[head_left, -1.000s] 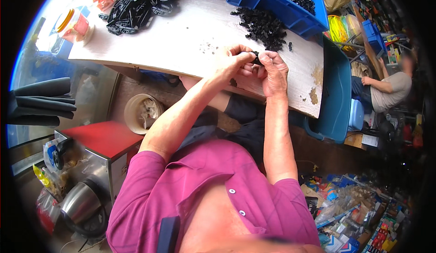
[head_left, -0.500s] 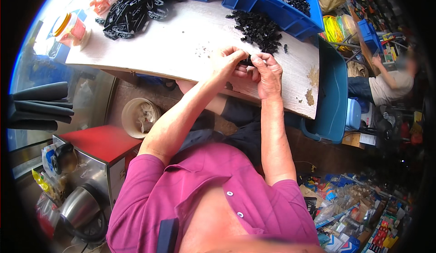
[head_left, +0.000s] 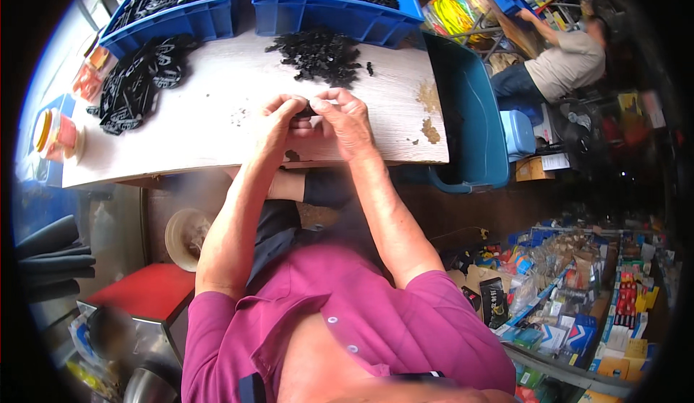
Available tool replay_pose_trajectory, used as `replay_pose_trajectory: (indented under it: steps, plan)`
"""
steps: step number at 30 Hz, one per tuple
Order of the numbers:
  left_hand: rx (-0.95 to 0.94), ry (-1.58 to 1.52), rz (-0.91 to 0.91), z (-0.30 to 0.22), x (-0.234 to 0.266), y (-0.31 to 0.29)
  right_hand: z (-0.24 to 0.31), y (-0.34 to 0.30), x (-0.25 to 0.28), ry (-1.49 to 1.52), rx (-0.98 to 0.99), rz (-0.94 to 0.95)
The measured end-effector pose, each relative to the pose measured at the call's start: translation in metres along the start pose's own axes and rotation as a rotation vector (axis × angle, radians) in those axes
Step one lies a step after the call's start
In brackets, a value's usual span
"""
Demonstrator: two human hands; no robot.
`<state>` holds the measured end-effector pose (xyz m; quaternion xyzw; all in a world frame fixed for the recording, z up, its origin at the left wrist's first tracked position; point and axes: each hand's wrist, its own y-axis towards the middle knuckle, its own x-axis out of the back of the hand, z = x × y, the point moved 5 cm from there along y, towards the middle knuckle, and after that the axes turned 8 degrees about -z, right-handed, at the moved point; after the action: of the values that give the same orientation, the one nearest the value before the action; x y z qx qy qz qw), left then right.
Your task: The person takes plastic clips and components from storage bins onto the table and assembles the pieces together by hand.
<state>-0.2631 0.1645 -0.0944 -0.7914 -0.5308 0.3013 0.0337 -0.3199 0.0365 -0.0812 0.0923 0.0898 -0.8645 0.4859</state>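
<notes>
Above the near part of the white table (head_left: 210,143), my left hand (head_left: 278,125) and my right hand (head_left: 347,125) meet around a small black plastic part (head_left: 306,111). Both hands pinch it between thumb and fingers, which cover much of it. Just beyond them lies a heap of small black plastic pieces (head_left: 318,56). Farther left is a pile of longer black plastic parts (head_left: 148,78). Two blue bins stand along the far edge: the left bin (head_left: 173,31) holds long black parts, the right bin (head_left: 332,23) small black pieces.
An orange-lidded jar (head_left: 56,135) stands at the table's left end. A teal tub (head_left: 477,128) adjoins the right edge. Below left are a whitish bucket (head_left: 181,240) and a red-topped cabinet (head_left: 144,291). Another person (head_left: 567,67) is at far right, beside cluttered goods.
The view has shifted, so the table sits lower and farther left and more of both bins shows. My hands still grip the small black part together. The other person's arm has moved toward a blue box.
</notes>
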Motion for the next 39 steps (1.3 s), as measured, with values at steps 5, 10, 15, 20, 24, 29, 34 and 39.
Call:
replay_pose_trajectory:
  steps: [5,10,15,20,24,29,34,39]
  plan:
    - [-0.075,-0.101,-0.028,0.004,0.005,0.003,-0.003,0.003,0.002,-0.093,-0.156,0.006]
    - [-0.123,-0.093,-0.065,0.002,0.011,-0.006,-0.006,-0.001,-0.013,-0.156,-0.066,0.005]
    - [-0.129,-0.055,0.009,0.003,0.001,-0.005,0.008,-0.010,-0.009,-0.111,-0.022,-0.108]
    - [-0.691,0.588,-0.219,-0.028,0.015,0.017,0.003,-0.003,0.006,0.048,-0.043,-0.066]
    - [-1.058,1.183,-0.477,-0.061,0.016,0.053,0.005,-0.002,0.032,0.240,-0.119,-0.221]
    - [-1.076,1.450,-0.298,-0.069,0.002,0.072,0.032,0.009,0.111,0.237,-0.114,-0.607]
    - [-1.134,1.404,-0.287,-0.059,0.003,0.074,0.054,-0.001,0.154,0.174,-0.068,-0.937]
    - [-1.100,1.101,-0.271,-0.055,0.008,0.040,0.032,0.008,0.123,0.117,-0.110,-0.677]
